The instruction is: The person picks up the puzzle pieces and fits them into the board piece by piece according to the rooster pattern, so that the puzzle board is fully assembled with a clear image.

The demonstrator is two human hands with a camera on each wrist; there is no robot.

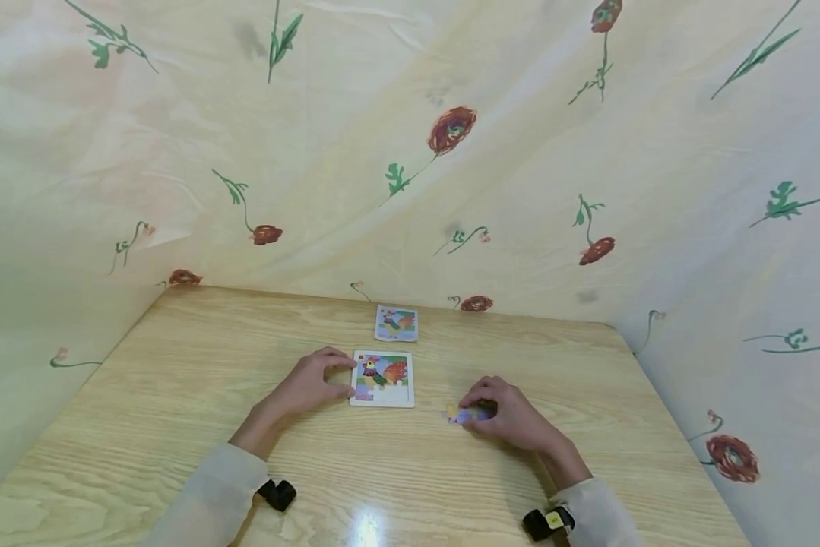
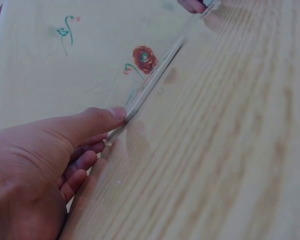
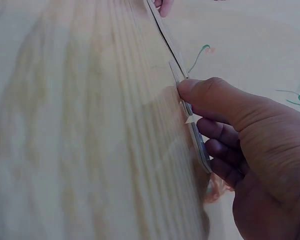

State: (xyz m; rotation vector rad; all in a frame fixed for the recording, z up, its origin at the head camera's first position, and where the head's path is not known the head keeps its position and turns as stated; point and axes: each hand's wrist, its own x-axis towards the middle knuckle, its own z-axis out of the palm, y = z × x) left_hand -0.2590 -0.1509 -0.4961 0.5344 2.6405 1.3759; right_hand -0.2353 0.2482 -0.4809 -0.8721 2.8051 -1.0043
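Observation:
A white-framed jigsaw puzzle (image 1: 410, 380) with a rooster picture lies flat on the wooden table. Its upper part is filled with picture pieces; the lower right part is bare white. My left hand (image 1: 310, 382) holds the frame's left edge, thumb at the near end and fingers farther up. In the left wrist view the thumb (image 2: 115, 113) touches the frame's corner. To the right of the puzzle, my right hand (image 1: 508, 414) grips a few colourful puzzle pieces (image 1: 454, 415) between thumb and fingers, low over the table. The hand partly hides them; their exact number cannot be told.
A square rooster picture card (image 1: 397, 324) lies behind the puzzle, near the table's back edge. The wooden table (image 1: 382, 471) meets a flower-patterned cloth (image 1: 327, 152) at the back and sides. Dark wrist cameras sit on both wrists.

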